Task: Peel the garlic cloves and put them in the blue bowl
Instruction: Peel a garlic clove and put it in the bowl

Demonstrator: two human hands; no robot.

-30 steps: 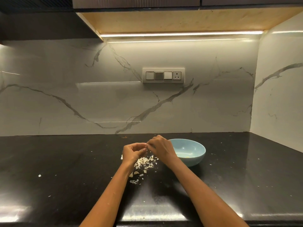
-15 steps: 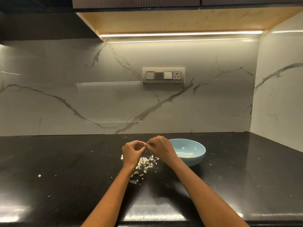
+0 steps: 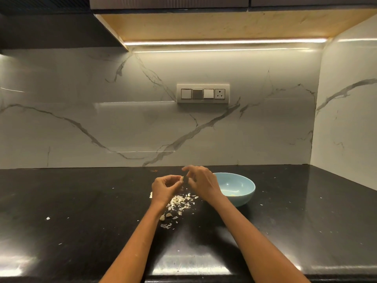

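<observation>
Both hands pinch one garlic clove (image 3: pixel 185 179) between them: left hand (image 3: pixel 165 187), right hand (image 3: pixel 201 181). Small, light, firm, likely slippery; grip its ends.

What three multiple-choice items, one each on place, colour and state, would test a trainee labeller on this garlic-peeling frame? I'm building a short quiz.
1. Where does the blue bowl stand?
A. left of both hands
B. right of the right hand
C. on the wall

2. What colour is the counter?
A. black
B. white
C. wooden brown

3. What is the left hand doing?
A. lying flat on the counter
B. reaching into the bowl
C. pinching a garlic clove

Key: 1 B, the bowl sits just past the right hand; 2 A, the glossy top is black under the pale garlic skins; 3 C, its fingertips meet the right hand's on the small clove above the skins.
</observation>
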